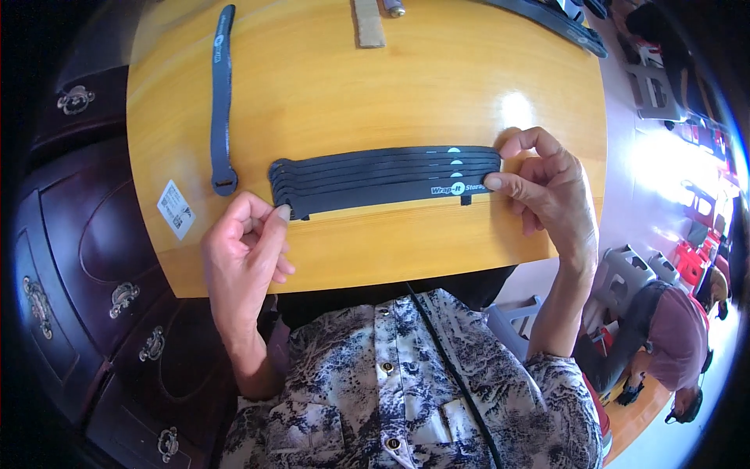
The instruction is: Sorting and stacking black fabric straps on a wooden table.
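Several black hook-and-loop straps [375,184] lie fanned in an overlapping stack across the wooden table, their rounded ends to the left. My left hand [248,242] pinches the near corner of those rounded ends between thumb and fingers. At the stack's other end, my right hand [547,184] closes on the straps, thumb on top and fingers at the far edge. A single dark strap [222,109] with a slotted round end lies apart, farther left. Small black tabs stick out below the stack's near edge.
The yellow wooden table [406,250] carries a white label [176,209] at its left side. A tan strip [369,23] and a dark strap-like item [558,23] lie at the far edge. Dark drawers [86,234] stand left; grey stools [625,277] and a seated person [676,336] are right.
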Available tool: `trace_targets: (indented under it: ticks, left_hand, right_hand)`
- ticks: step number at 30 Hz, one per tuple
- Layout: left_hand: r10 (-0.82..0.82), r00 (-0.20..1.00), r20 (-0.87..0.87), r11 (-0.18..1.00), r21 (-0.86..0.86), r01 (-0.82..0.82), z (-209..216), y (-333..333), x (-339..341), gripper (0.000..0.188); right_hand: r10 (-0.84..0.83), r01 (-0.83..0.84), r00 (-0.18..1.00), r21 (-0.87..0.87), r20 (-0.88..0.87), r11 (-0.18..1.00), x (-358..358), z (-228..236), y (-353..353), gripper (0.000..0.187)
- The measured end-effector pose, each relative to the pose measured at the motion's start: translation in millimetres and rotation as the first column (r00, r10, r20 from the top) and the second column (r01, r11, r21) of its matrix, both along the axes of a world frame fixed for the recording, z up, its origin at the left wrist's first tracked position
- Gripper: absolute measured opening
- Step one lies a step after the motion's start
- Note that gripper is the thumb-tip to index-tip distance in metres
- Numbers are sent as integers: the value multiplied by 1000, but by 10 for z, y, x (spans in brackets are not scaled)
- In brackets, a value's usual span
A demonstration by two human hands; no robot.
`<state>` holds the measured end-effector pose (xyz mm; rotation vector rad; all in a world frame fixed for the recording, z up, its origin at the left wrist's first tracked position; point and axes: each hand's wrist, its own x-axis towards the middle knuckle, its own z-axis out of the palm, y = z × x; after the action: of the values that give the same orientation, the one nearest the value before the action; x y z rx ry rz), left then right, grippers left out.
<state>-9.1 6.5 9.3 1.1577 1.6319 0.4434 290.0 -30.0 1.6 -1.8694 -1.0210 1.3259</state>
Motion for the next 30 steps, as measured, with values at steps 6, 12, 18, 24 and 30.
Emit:
trace_targets:
  ticks: [6, 12, 18, 24, 30]
  left_hand:
    - [12, 997, 79, 1000, -10, -11, -56, -23, -76, 17]
    - [-24, 985, -171, 796, 593, 122, -59, -351, 19, 15]
    - [-369, 850, -375, 438, 737, 515, -256, -52, 341, 17]
    - [-385, 896, -221, 615, 662, 428, -257, 2, 359, 16]
    - [-394, 905, -160, 683, 608, 404, -231, -12, 319, 14]
  right_hand:
    - [-14, 14, 1000, 2, 18, 1000, -8, 25, -53, 22]
    - [-58, 37, 995, 251, 78, 967, -173, 178, -284, 13]
    - [246, -423, 865, 373, 436, 826, -620, 83, -12, 17]
    - [330, -561, 738, 265, 589, 784, -646, -45, 95, 26]
    - [368, -558, 769, 267, 523, 786, -626, -39, 95, 26]
